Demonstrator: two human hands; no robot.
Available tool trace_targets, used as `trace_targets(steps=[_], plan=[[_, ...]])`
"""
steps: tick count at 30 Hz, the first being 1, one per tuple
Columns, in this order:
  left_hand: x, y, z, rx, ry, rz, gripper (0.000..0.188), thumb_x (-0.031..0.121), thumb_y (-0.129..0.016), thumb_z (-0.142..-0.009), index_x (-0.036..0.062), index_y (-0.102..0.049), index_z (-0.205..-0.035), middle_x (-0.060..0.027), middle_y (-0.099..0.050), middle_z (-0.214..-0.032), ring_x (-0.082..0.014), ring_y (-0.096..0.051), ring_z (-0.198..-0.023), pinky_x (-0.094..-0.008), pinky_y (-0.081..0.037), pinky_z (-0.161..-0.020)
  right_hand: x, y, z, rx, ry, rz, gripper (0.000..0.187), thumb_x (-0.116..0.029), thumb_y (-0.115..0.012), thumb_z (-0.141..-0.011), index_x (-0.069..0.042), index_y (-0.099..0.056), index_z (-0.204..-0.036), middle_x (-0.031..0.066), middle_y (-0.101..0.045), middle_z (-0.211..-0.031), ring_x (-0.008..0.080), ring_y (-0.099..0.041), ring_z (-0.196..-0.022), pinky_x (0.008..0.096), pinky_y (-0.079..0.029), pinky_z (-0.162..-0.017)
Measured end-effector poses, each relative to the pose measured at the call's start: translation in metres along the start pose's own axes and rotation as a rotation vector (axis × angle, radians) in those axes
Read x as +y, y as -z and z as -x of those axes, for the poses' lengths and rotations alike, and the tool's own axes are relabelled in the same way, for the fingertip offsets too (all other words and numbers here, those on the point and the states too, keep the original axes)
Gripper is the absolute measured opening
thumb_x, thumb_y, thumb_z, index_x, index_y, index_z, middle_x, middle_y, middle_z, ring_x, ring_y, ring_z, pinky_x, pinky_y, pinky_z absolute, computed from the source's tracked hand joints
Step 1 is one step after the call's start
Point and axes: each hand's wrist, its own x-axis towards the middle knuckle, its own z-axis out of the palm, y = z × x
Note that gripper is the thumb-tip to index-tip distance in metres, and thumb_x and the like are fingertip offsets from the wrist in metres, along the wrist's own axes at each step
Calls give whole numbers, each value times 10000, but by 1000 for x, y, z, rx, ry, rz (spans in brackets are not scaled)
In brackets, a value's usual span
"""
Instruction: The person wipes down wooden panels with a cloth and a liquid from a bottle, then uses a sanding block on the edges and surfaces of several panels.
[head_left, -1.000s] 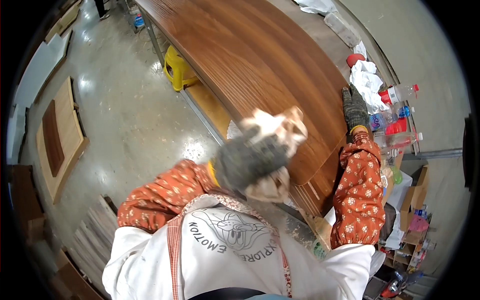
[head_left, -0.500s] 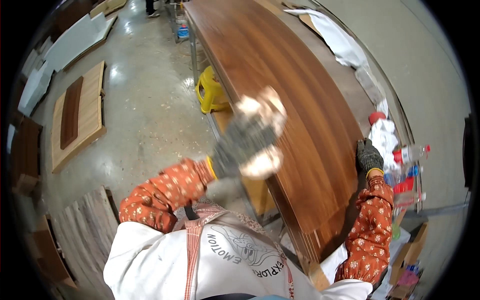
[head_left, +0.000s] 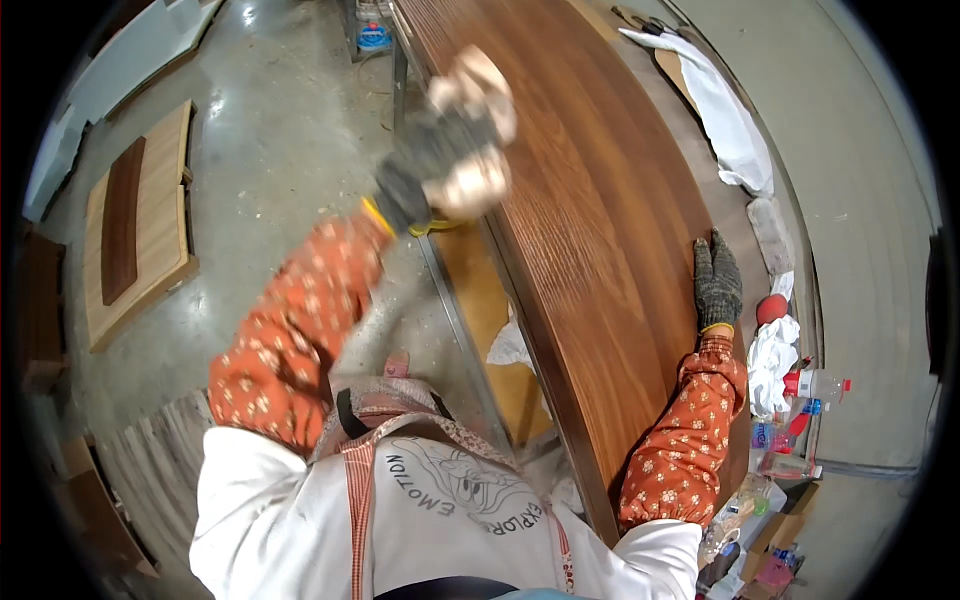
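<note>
The blurred left hand in a dark grey knitted glove [head_left: 435, 150] grips a crumpled pale beige cloth [head_left: 472, 186] at the left edge of the long brown wood-grain panel [head_left: 590, 230]; whether cloth and panel touch is unclear. The similarly gloved right hand [head_left: 718, 280] lies flat, fingers extended, along the panel's right edge. The panel's far end is cut off.
</note>
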Motion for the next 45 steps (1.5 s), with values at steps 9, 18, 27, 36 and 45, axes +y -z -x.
trace_targets(steps=[9, 18, 27, 36, 45], plan=[[76, -53, 18, 257, -104, -461, 463, 279, -598, -862, 71, -496, -1262, -80, -545, -1164, -229, -548, -995, -388, -449, -873, 6, 3, 7, 41, 35, -37, 530, -411, -456, -940, -58, -467, -1336, 212, -500, -1315, 360, -458, -1223, 427, -340, -1037], [-23, 12, 20, -217, -11, -368, 360, 155, -480, -920, 94, -534, -1271, -121, -522, -1324, -208, -521, -1197, -343, -448, -976, -8, 11, 22, 74, 30, 25, 488, -358, -472, -951, -83, -458, -1353, 198, -501, -1321, 354, -459, -1227, 425, -348, -1030], [-59, 10, -22, 206, 38, -355, 348, 183, -560, -862, 50, -534, -1182, -111, -568, -1101, -276, -553, -1021, -419, -459, -862, -11, 9, 16, 83, 6, -29, 479, -342, -487, -949, -93, -453, -1357, 205, -512, -1300, 368, -476, -1197, 442, -355, -1016], [9, 9, -12, -120, -49, -516, 348, 153, -580, -842, 120, -617, -1186, -65, -607, -1227, -284, -536, -1190, -420, -419, -989, -6, 8, 18, 53, -1, -6, 492, -356, -482, -949, -97, -448, -1365, 195, -495, -1330, 353, -454, -1236, 433, -343, -1034], [-199, 60, -33, 127, 403, 6, 344, 136, -581, -888, 27, -550, -1213, -91, -612, -1122, -187, -585, -959, -315, -488, -813, -6, 8, 17, 59, 3, -56, 485, -336, -490, -945, -104, -448, -1368, 192, -501, -1326, 354, -461, -1225, 428, -346, -1030]])
